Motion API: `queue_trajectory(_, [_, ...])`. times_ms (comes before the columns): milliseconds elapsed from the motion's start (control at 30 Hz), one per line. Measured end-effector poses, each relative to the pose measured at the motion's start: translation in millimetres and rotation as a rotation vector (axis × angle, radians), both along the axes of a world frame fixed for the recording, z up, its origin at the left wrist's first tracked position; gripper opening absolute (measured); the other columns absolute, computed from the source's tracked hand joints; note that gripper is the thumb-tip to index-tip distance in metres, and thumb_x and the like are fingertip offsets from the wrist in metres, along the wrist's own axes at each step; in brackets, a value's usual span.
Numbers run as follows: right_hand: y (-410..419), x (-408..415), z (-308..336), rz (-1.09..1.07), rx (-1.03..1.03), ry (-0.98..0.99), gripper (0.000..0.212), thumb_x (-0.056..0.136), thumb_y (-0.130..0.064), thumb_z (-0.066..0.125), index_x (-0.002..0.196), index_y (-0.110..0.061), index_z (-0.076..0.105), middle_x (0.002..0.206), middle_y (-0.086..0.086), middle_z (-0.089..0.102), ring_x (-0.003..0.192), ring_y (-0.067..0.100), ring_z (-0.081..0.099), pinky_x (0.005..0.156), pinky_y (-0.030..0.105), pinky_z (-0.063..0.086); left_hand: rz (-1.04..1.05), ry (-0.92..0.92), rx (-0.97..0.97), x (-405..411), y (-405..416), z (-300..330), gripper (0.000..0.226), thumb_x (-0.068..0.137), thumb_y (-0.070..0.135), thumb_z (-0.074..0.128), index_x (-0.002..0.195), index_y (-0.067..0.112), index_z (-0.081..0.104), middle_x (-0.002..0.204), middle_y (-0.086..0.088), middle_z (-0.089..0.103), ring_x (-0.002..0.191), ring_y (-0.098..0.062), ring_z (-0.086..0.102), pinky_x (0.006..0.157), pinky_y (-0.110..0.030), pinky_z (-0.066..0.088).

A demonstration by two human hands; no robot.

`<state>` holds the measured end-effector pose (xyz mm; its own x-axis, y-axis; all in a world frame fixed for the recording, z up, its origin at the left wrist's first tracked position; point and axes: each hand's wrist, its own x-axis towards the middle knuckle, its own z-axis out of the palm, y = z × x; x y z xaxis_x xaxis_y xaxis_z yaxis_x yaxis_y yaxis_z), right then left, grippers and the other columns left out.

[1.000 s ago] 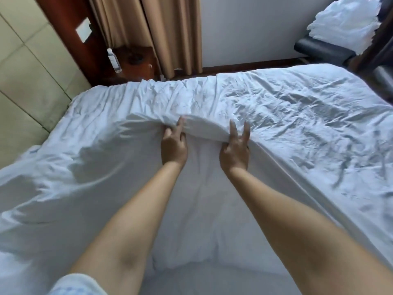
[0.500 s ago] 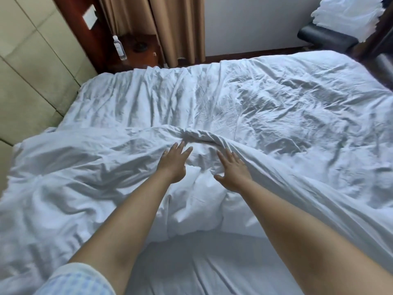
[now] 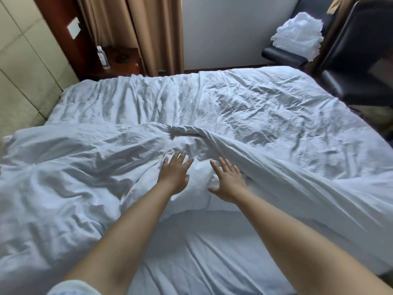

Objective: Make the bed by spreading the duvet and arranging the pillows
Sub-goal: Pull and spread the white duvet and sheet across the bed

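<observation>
A white, wrinkled duvet covers most of the bed, with a raised fold running across its middle and a bunched near edge. My left hand lies with fingers spread flat on the bunched fabric below the fold. Beside it, my right hand hovers over or touches the same patch, fingers straight and spread. Neither hand holds any cloth. Below my forearms the bare white bed sheet shows. No pillow is clearly visible on the bed.
A padded headboard wall stands on the left. A nightstand with a water bottle sits behind the bed by the brown curtains. A black chair and a bench holding folded white linen stand at the far right.
A second ago both hands gripped the duvet's fold, lifted. They have let go; the fold has dropped onto the bed, and both hands now lie open lower, nearer to me.
</observation>
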<state>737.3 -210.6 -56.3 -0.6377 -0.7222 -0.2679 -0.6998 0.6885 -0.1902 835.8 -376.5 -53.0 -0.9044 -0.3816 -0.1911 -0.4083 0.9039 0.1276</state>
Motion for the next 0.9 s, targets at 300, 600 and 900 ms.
queue_trajectory(300, [104,22,-18,-0.140,0.054,-0.039,0.091,0.088,-0.053,0.056,0.152,-0.033,-0.006,0.160,0.001,-0.012,0.148,0.019,-0.011,0.120,0.038,-0.002,-0.120,-0.069,0.042,6,104,-5,0.065,0.094,0.024,0.047,0.151,0.029,0.016,0.161,0.000,-0.005,0.148,-0.019,-0.004,0.118,-0.045,0.003])
queue_trajectory(600, [249,4,-18,-0.154,0.023,-0.024,0.090,0.089,-0.053,0.053,0.152,-0.033,-0.008,0.160,0.002,-0.014,0.147,0.020,-0.013,0.119,0.039,-0.005,-0.111,-0.070,0.001,-13,249,3,0.067,0.095,0.029,0.050,0.152,0.029,0.015,0.161,-0.002,-0.002,0.148,-0.021,-0.003,0.119,-0.045,0.005])
queue_trajectory(900, [430,-43,-27,-0.247,-0.014,-0.098,0.087,0.091,-0.050,0.053,0.152,-0.032,-0.006,0.160,0.002,-0.016,0.147,0.021,-0.013,0.120,0.039,-0.003,-0.214,-0.193,-0.015,-54,429,-8,0.073,0.092,0.033,0.054,0.152,0.031,0.011,0.161,0.000,-0.005,0.148,-0.018,-0.002,0.119,-0.043,0.008])
